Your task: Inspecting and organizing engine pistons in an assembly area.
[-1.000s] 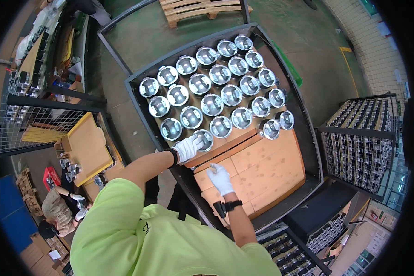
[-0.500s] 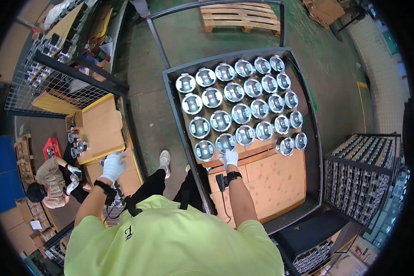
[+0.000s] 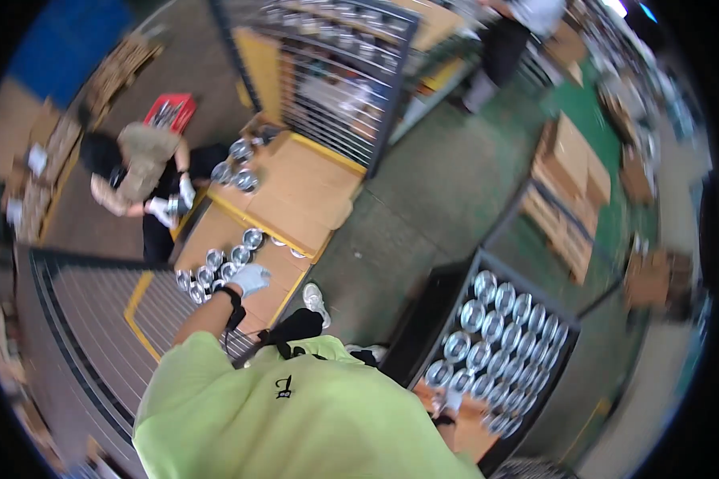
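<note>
Our left hand [image 3: 250,279] beside shiny cups [image 3: 215,259]
They're on its left; our right hand [image 3: 453,401] is farther. We can't tell either grip.

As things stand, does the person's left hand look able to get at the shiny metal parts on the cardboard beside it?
Probably yes: the gloved left hand is close beside the shiny metal parts, and nothing visible stands between them.

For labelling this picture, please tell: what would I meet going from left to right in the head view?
Blue surface, red tray, left gloved hand, white shoe, right gloved hand, wooden pallet.
</note>
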`<state>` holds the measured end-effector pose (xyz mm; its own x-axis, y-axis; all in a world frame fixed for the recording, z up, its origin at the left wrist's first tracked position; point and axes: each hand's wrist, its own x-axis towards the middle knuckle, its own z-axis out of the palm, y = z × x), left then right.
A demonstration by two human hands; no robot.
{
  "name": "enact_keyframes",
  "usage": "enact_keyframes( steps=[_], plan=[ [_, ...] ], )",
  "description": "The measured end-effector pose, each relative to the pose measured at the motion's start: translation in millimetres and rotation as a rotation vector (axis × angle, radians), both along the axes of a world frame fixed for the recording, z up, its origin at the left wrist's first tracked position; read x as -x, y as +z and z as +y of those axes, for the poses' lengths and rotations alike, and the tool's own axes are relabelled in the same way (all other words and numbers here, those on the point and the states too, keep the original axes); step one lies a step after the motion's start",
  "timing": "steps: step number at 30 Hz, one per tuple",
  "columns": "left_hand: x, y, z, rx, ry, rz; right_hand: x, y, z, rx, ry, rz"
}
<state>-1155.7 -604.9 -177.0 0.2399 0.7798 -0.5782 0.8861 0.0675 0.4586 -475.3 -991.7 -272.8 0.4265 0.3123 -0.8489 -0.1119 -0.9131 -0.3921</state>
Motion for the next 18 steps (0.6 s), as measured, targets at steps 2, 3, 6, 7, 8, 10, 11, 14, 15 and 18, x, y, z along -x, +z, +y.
enact_keyframes(
  steps=[2,3,6,7,8,10,11,14,15,18],
  plan=[
    [33.3,-23.1,9.9,-0.011,0.124,0.031,6.9,7.0,43.8,0.16,1.156,-0.426],
    [47.6,-36.6,9.6,-0.039,0.152,0.086,0.3,23.9,81.9,0.169,1.611,-0.822],
    [77.4,-72.4,-2.6,0.01,0.403,0.104,56.6,58.8,234.6,-0.42,1.468,-0.682],
    [82.0,-79.8,-10.4,0.042,0.428,0.106,87.7,76.0,281.6,-0.619,1.414,-0.614],
    [83.0,-84.8,-19.4,0.094,0.451,0.125,117.3,94.8,333.6,-0.532,1.396,-0.608],
    [79.3,-87.5,-38.6,0.17,0.52,0.124,180.7,127.0,442.5,-0.38,1.478,-0.615],
    [77.1,-85.3,-49.4,0.18,0.563,0.094,213.0,138.7,495.7,-0.392,1.582,-0.61],
    [66.8,-75.8,-85.5,0.234,0.681,0.084,315.4,137.6,620.9,-0.518,1.902,-0.723],
    [63.1,-71.1,-102.1,0.187,0.754,0.03,348.9,127.6,657.2,-0.594,1.981,-0.708],
    [51.5,-60.9,-147.1,0.188,0.812,0.088,453.1,73.5,745.1,-0.691,2.169,-0.609]
  ],
)
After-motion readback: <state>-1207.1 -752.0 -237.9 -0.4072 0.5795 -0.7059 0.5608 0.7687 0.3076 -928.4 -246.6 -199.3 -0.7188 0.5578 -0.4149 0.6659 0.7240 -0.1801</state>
